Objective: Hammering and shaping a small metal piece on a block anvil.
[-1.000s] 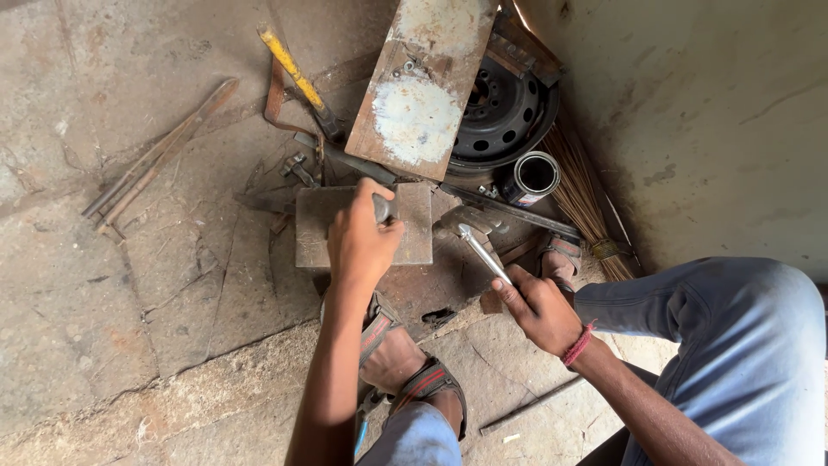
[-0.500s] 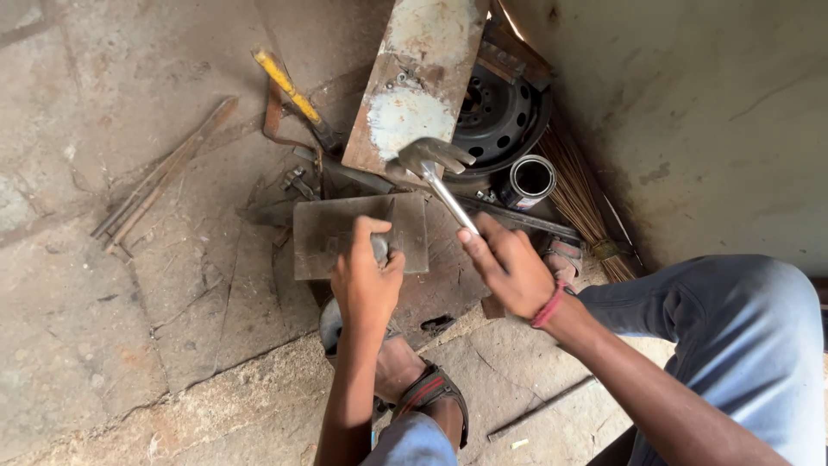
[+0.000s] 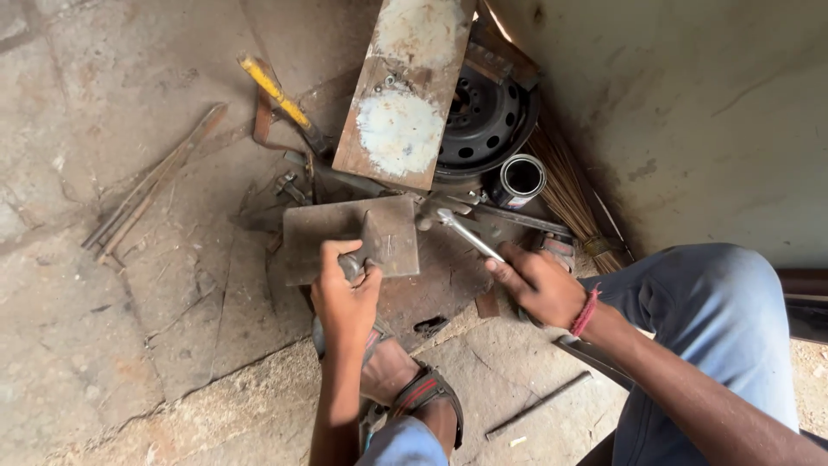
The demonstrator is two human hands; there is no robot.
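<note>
Hammer [image 3: 466,231] head sits lower than half a second ago, now at the right edge of the flat steel plate [image 3: 345,237] at frame centre; then it was raised above it. Right hand [image 3: 542,285] has fingers curled tight round the handle end. Long axis runs from lower right up to upper left, head pointing upper left. Left hand [image 3: 345,298] grips a small metal piece, fingers closed, pressing it on the plate. Farther up: rusty panel [image 3: 405,95], black wheel rim [image 3: 483,121], tin can [image 3: 519,179].
</note>
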